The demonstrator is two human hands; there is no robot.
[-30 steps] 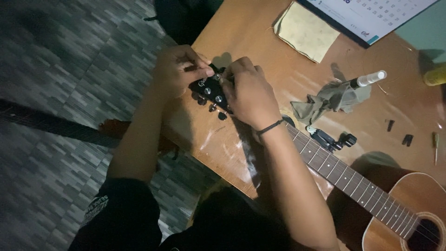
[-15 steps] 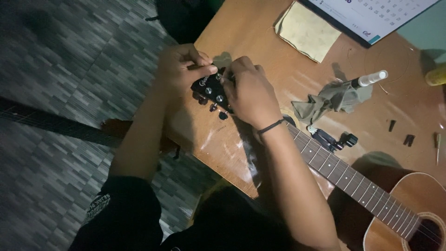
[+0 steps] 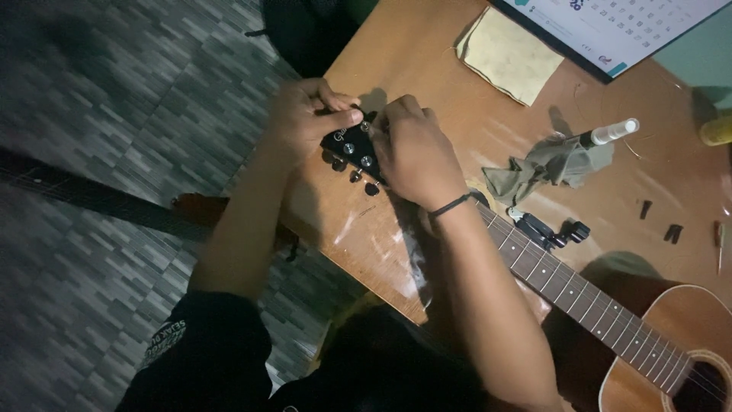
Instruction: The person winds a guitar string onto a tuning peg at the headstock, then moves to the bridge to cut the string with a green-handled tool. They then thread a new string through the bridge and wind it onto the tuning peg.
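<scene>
Both hands, left hand (image 3: 309,114) and right hand (image 3: 415,152), on dark guitar headstock (image 3: 352,149), fingers apparently at tuners.

An acoustic guitar (image 3: 610,320) lies flat across the wooden surface (image 3: 427,69), its black headstock (image 3: 349,145) with silver tuning pegs pointing far-left.

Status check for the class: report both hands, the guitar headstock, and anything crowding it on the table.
Left hand grips the headstock end. Right hand covers its far side, fingers hidden. Grey cloth and black clip lie apart, beside the neck.
</scene>
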